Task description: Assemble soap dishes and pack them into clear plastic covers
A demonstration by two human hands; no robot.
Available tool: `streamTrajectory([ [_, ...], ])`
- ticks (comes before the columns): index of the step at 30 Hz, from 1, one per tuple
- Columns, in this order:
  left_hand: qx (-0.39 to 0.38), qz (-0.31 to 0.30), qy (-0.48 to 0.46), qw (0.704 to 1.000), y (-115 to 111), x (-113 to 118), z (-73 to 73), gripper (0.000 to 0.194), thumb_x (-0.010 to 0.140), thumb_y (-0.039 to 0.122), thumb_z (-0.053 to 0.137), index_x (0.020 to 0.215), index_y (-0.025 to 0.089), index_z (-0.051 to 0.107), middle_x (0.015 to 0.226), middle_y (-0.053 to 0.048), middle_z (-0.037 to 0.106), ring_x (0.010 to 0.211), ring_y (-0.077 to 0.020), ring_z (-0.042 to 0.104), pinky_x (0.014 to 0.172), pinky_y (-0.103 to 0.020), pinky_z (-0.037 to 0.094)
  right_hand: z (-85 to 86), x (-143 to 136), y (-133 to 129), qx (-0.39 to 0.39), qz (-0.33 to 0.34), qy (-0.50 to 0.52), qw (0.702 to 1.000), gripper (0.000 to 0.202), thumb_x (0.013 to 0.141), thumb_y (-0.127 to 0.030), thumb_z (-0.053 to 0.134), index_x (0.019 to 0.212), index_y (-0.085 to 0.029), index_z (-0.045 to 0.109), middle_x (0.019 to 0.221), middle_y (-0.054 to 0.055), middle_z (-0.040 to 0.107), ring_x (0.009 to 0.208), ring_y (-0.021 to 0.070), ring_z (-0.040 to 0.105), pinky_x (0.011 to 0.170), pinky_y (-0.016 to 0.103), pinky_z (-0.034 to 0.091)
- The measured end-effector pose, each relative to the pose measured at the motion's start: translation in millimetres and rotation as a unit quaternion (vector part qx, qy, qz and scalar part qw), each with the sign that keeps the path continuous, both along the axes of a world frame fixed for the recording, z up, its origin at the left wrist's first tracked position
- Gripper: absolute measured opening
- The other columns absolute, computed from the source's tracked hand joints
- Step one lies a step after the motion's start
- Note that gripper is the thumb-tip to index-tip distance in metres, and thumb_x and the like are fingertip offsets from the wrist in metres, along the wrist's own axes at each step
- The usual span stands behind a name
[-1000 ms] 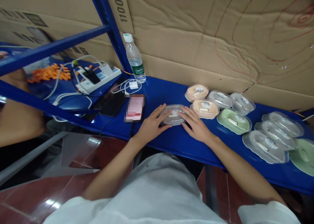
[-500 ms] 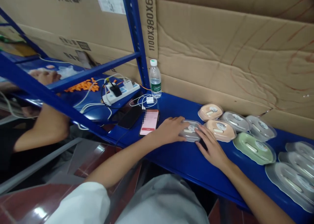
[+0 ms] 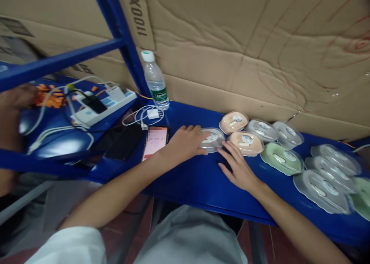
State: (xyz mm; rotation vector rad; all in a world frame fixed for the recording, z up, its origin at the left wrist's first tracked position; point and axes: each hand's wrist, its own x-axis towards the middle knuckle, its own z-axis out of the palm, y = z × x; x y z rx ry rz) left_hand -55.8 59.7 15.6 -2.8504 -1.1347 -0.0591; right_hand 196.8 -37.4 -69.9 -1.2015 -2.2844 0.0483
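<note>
My left hand (image 3: 187, 142) rests against the left side of a grey lidded container (image 3: 213, 140), its fingertips on the lid. Just right of that container, my right hand (image 3: 237, 164) lies with fingers spread, near its corner and below a peach container (image 3: 245, 143). Another peach container (image 3: 233, 122) sits behind, beside two grey ones (image 3: 262, 130) (image 3: 289, 135). A green container (image 3: 281, 158) is further right. All have clear lids with a round label and a pale handle-like piece.
On the blue table (image 3: 190, 183) are a lit phone (image 3: 156, 140), a dark phone (image 3: 123, 142), a water bottle (image 3: 157, 83) and a power strip (image 3: 104, 108). More containers (image 3: 323, 190) stand at right. Another person's hand (image 3: 17, 102) is at far left, near orange pieces (image 3: 50, 98).
The view has shifted, so the table's things appear further left. My right hand has drawn back slightly from the grey container, while my left hand still touches it.
</note>
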Motion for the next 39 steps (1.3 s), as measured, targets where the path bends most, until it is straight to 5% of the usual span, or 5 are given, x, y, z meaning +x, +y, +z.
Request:
streamTrajectory([
  [10,-0.013,0.087,0.073,0.993,29,-12,18.6,0.062,0.096,0.058,0.071,0.144,0.021,0.06,0.126,-0.02,0.068,0.109,-0.043,0.072,0.09,-0.048,0.054,3.0,1,-1,-0.002,0.02,-0.029,0.999,0.046,0.107,-0.027,0.055,0.153,-0.024,0.056,0.162,0.015,0.052,0.157,0.0316,0.042,0.124,0.06,0.045],
  [17,-0.098,0.007,0.062,0.993,15,-12,23.4,0.057,0.086,0.046,0.082,0.133,0.024,0.059,0.132,-0.013,0.063,0.114,-0.0365,0.069,0.09,-0.042,0.052,7.0,-1,-3,0.021,0.055,-0.051,0.997,0.042,0.108,-0.024,0.053,0.149,-0.024,0.058,0.151,0.015,0.061,0.147,0.0313,0.052,0.117,0.057,0.05],
  [21,-0.18,-0.01,-0.031,0.983,35,-29,25.5,0.043,0.087,0.052,0.075,0.116,0.025,0.058,0.123,-0.005,0.063,0.102,-0.0262,0.068,0.082,-0.035,0.05,8.6,-4,-5,0.041,0.05,-0.043,0.997,0.048,0.107,-0.025,0.055,0.155,-0.023,0.051,0.155,0.019,0.055,0.143,0.0316,0.055,0.114,0.056,0.053],
  [28,-0.105,0.028,-0.096,0.989,94,-65,7.2,0.037,0.085,0.05,0.072,0.104,0.023,0.056,0.113,-0.007,0.061,0.107,-0.0278,0.064,0.097,-0.039,0.049,8.2,-8,-4,0.021,0.057,-0.059,0.996,0.051,0.108,-0.026,0.054,0.158,-0.024,0.047,0.16,0.019,0.05,0.146,0.0323,0.052,0.115,0.057,0.051],
  [39,-0.088,0.08,-0.042,0.992,105,-73,-14.9,0.027,0.09,0.044,0.072,0.095,0.022,0.058,0.128,-0.009,0.06,0.095,-0.0243,0.067,0.082,-0.036,0.052,6.4,-7,-3,-0.021,0.047,-0.06,0.997,0.056,0.108,-0.028,0.052,0.163,-0.029,0.042,0.166,0.016,0.045,0.149,0.0341,0.049,0.116,0.061,0.049],
])
